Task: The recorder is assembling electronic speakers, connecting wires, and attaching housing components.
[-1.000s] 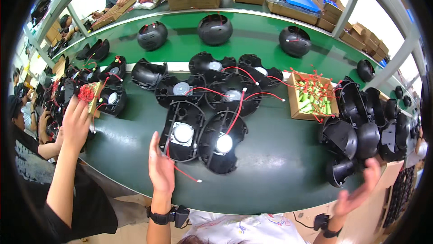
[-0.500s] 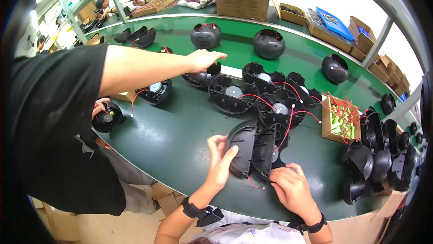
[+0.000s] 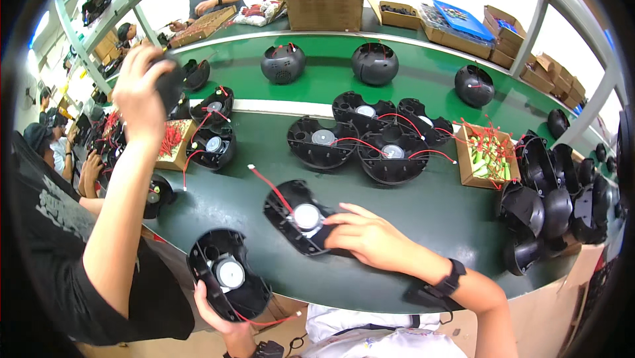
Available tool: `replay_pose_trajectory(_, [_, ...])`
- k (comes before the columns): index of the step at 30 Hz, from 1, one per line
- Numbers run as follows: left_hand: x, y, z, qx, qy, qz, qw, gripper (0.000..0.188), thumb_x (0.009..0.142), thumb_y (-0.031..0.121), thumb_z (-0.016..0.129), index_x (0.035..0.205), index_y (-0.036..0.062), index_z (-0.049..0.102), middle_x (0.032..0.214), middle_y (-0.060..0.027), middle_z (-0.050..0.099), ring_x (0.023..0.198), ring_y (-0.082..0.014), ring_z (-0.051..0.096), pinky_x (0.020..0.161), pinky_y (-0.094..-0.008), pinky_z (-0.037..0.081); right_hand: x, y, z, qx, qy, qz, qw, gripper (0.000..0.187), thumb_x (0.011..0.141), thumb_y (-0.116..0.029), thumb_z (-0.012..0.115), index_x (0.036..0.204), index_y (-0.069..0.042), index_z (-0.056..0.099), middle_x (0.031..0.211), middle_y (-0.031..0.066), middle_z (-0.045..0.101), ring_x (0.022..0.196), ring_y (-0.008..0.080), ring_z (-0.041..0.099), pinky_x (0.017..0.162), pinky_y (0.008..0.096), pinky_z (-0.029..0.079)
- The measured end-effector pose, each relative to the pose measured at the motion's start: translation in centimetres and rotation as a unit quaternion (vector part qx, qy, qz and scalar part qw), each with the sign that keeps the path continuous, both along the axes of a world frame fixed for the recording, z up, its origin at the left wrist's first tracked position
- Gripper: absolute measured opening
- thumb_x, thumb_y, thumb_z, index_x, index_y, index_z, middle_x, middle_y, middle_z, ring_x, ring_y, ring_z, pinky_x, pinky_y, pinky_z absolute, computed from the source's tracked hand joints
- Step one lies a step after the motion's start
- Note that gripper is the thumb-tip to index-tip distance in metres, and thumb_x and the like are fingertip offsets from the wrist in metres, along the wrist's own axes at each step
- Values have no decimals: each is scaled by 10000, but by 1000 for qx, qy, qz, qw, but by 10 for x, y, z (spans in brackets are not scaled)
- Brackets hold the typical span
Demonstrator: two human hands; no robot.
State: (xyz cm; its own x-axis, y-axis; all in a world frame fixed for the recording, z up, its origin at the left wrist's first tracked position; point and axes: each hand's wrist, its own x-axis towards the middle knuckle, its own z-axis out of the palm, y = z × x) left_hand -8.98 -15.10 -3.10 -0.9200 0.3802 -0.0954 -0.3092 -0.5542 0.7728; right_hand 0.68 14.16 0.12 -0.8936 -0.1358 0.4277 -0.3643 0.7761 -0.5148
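Observation:
My left hand (image 3: 221, 315) is closed around the lower rim of a black half-shell speaker housing (image 3: 248, 292) at the table's near edge. Its open side faces up, showing a round speaker, and a red lead dangles past my fingers. To its right, a second black half-shell speaker housing (image 3: 281, 219) tilts over the green table, slightly blurred. My right hand (image 3: 370, 239) grips this one by its right edge, fingertips beside the silver speaker; the thumb is hidden. A red wire with a white plug sticks up from it.
Several wired half-shells (image 3: 390, 166) lie beyond my hands. A box of green wired cells (image 3: 486, 156) and stacked black shells (image 3: 555, 212) stand right. Round housings (image 3: 375, 65) sit on the green belt. At left, a co-worker's arm (image 3: 126, 192) raises a dark shell.
The two half-shells, formerly side by side, are now apart: my left hand brought one left and nearer, and the other moved left with my right hand. The co-worker's arm swung up with a shell.

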Motion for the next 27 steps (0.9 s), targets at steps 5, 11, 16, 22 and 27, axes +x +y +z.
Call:
replay_pose_trajectory(5, [30, 4, 19, 27, -15, 87, 996, 459, 916, 360, 452, 1245, 48, 528, 1178, -125, 601, 1063, -261, 590, 904, -401, 483, -54, -11, -12, 48, 27, 3, 998, 253, 783, -68, 596, 1031, -84, 640, 1054, 75, 652, 1189, 281, 518, 1061, 449, 365])
replay_pose_trajectory(11, [46, 71, 69, -44, 147, -99, 983, 643, 914, 307, 476, 1429, -25, 280, 1368, -196, 439, 1247, -296, 474, 1065, -419, 361, -22, 5, 13, -79, 75, -130, 985, 206, 831, -93, 629, 1031, -41, 633, 1079, 107, 637, 1063, 297, 586, 910, 407, 471])
replay_pose_trajectory(16, [48, 130, 53, -95, 133, -234, 958, 596, 943, 231, 480, 1447, -4, 267, 1347, -165, 465, 1207, -235, 502, 1040, -352, 384, 85, 10, 43, -394, -137, -215, 883, 175, 951, -134, 551, 986, 25, 614, 874, 81, 657, 817, 107, 619, 747, 272, 516])
replay_pose_trajectory(22, [75, 166, 27, -124, 88, -279, 948, 521, 962, 147, 414, 1448, 8, 290, 1438, -146, 365, 1288, -218, 412, 1075, -345, 330, 136, -26, 9, -391, -157, -152, 894, 405, 909, -129, 615, 1268, 16, 497, 1105, 149, 622, 982, 202, 603, 878, 329, 480])
replay_pose_trajectory(27, [84, 177, 20, -173, 232, -261, 921, 492, 985, 188, 391, 1423, -22, 315, 1464, -165, 334, 1349, -238, 331, 1115, -362, 248, 141, -29, 4, -350, -159, -207, 900, 377, 868, -67, 655, 1212, 27, 534, 1044, 134, 654, 939, 186, 628, 845, 325, 497])
